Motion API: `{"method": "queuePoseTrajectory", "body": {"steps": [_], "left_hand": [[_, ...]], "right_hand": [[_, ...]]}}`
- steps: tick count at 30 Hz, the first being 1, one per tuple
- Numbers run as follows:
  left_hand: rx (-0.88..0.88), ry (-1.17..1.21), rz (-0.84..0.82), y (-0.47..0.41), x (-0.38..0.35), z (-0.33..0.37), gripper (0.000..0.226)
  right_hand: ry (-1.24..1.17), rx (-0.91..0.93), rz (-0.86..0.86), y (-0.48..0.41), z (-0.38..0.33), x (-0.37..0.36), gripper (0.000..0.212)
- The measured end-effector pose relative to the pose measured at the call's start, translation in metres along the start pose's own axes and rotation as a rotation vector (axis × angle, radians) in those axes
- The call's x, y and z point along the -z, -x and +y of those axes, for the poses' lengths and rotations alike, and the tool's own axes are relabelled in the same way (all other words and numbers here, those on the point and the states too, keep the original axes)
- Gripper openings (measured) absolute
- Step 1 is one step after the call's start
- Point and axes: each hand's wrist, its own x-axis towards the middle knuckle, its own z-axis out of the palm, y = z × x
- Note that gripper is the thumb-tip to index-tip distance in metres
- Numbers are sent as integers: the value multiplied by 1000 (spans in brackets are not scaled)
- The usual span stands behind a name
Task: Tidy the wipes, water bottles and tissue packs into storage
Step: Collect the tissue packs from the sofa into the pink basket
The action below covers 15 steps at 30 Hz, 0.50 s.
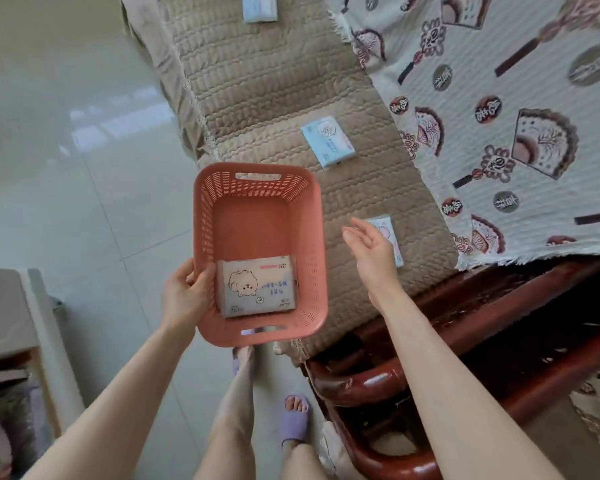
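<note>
My left hand [185, 293] grips the left rim of a pink plastic basket [309, 237] and holds it in the air beside the sofa. One white pack with a cartoon animal [257, 287] lies flat in the basket's near end. With its fingers straight and nothing in it, my right hand [369, 249] hovers just right of the basket. Partly hidden behind that hand, a pale tissue pack [388, 233] lies on the beige quilted sofa cover [274, 98]. A light blue pack [328, 140] lies farther up the cover. A third pack [260, 8] sits at the top edge.
A patterned cream throw [499, 116] covers the sofa's right part. The sofa's dark red wooden armrest [378, 375] curves below my right arm. Pale floor tiles [66, 150] spread to the left. A low cabinet [7, 323] stands at the lower left. My slippered feet [293, 420] are below the basket.
</note>
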Motion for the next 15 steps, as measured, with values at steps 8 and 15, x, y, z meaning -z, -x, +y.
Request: {"method": "queuePoseTrajectory", "body": {"steps": [8,15], "left_hand": [[-3,-118,-171,-61,-22,34,22],[-4,-152,-201,-83,-48,38,16]], "right_hand": [[-53,-184,147,-49,21,4,43],[-32,-272,256,-78,49,26,50]]}}
